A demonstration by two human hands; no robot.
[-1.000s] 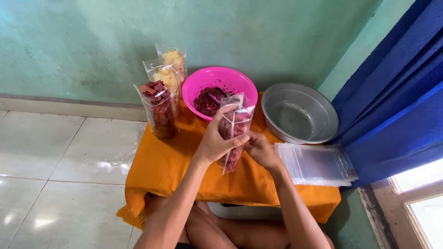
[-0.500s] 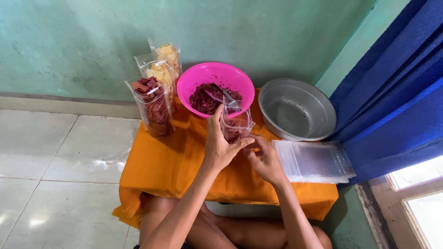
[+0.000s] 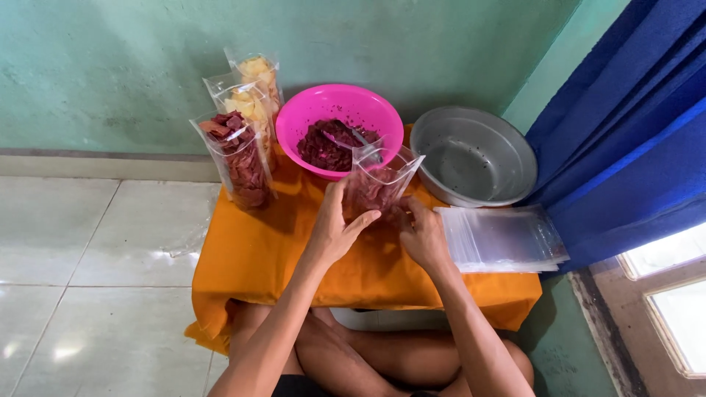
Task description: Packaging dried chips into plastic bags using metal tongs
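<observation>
Both hands were on one clear pouch point(image 3: 382, 184) of dark red chips, stood upright on the orange cloth point(image 3: 272, 250) just before the pink bowl point(image 3: 309, 121): left hand point(image 3: 334, 228) wrapped round its side, right hand point(image 3: 423, 235) pinching its lower edge. Three filled pouches stood at the left, one red point(image 3: 239, 158) and two yellow point(image 3: 250, 106). One grey metal basin point(image 3: 474, 154) and one stack of empty bags point(image 3: 504, 239) lay at the right.
</observation>
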